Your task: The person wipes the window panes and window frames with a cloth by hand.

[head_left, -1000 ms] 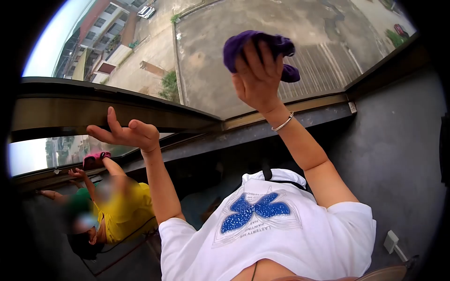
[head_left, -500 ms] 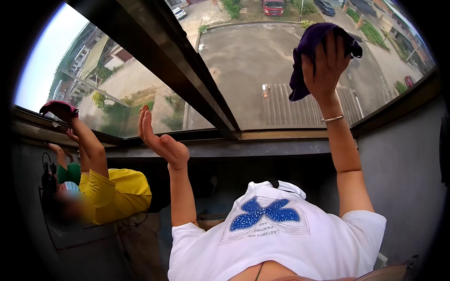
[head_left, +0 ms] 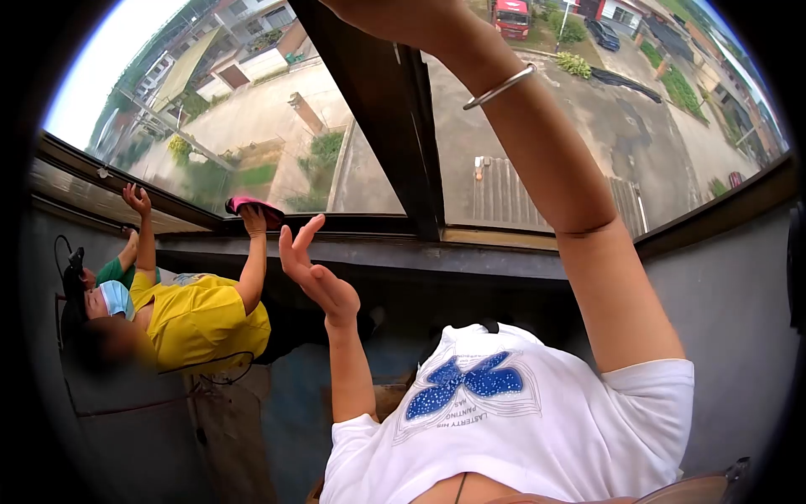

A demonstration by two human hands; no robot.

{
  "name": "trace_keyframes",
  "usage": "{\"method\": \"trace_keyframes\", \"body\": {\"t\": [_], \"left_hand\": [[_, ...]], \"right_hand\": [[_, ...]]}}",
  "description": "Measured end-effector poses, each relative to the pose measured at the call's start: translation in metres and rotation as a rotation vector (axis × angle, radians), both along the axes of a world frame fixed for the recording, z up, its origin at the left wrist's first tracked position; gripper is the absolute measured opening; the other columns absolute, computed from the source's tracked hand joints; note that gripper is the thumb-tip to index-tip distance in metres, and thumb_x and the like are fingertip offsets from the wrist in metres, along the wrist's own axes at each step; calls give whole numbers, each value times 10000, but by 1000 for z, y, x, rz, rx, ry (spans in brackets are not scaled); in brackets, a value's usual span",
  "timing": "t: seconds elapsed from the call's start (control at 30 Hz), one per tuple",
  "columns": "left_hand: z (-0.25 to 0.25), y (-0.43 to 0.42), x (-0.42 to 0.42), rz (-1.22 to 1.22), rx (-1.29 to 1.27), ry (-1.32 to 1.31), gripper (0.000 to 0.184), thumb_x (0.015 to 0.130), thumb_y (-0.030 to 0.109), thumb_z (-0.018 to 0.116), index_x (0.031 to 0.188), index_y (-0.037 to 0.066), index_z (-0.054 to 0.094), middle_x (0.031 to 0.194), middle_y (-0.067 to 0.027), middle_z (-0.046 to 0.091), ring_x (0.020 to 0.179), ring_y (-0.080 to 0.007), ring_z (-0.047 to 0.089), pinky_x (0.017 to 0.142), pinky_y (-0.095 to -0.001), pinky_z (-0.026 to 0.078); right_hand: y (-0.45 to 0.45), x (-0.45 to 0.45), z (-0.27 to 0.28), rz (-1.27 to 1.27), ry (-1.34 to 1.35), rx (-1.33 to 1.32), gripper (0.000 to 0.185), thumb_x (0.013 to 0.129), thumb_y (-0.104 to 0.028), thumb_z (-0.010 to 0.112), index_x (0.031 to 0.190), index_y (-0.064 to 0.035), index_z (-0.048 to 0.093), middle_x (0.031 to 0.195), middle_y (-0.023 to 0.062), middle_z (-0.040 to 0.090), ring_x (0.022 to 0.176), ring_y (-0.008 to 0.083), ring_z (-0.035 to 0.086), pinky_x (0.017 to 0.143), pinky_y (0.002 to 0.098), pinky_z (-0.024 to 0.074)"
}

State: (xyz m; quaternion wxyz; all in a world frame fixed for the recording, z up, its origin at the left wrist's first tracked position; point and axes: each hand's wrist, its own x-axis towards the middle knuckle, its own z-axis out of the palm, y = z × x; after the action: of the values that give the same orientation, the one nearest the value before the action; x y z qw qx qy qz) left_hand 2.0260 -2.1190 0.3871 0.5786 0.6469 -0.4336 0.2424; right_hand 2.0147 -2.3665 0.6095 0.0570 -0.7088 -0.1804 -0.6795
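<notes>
My left hand is raised in front of the lower window frame, its fingers apart and nothing in them. My right arm, with a silver bangle at the wrist, stretches up across the window pane. Only the base of my right hand shows at the top edge, near the dark upright window bar. Its fingers are out of view, and the purple cloth cannot be seen.
On the left a co-worker in a yellow shirt holds a pink cloth at the lower window frame. Another person in green is beyond. A grey wall stands at the right.
My right hand has moved up and left, and the purple cloth has left the view. My left hand stays raised and open. The co-worker's pink cloth has shifted right and lower.
</notes>
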Motion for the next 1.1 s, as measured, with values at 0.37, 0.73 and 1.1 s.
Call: {"method": "trace_keyframes", "body": {"t": [0.37, 0.73, 1.1], "left_hand": [[-39, -9, -21, -177, -23, 246, 562, 1035, 399, 270, 1401, -27, 269, 1055, -179, 623, 975, -250, 592, 923, -362, 402], [-62, -17, -13, -295, 153, 290, 501, 1034, 359, 321, 1395, 14, 280, 865, -110, 683, 746, -199, 644, 752, -309, 469], [-93, -38, 13, -502, 160, 672, 491, 1001, 440, 423, 981, 9, 656, 869, -69, 665, 733, -143, 565, 717, -280, 474]], "right_hand": [[-17, -53, -144, -407, 401, -742, 118, 810, -279, 597, 906, -279, 666, 1066, -149, 614, 1070, 44, 523, 1032, 273, 356], [0, -39, 148, -581, 195, -684, 247, 784, -276, 655, 1005, -168, 681, 1114, 17, 628, 1123, 230, 544, 1068, 491, 332], [-9, -17, 320, -694, 50, -694, 304, 889, -197, 611, 1156, -52, 597, 1273, 128, 540, 1188, 316, 500, 1012, 455, 389]]}}
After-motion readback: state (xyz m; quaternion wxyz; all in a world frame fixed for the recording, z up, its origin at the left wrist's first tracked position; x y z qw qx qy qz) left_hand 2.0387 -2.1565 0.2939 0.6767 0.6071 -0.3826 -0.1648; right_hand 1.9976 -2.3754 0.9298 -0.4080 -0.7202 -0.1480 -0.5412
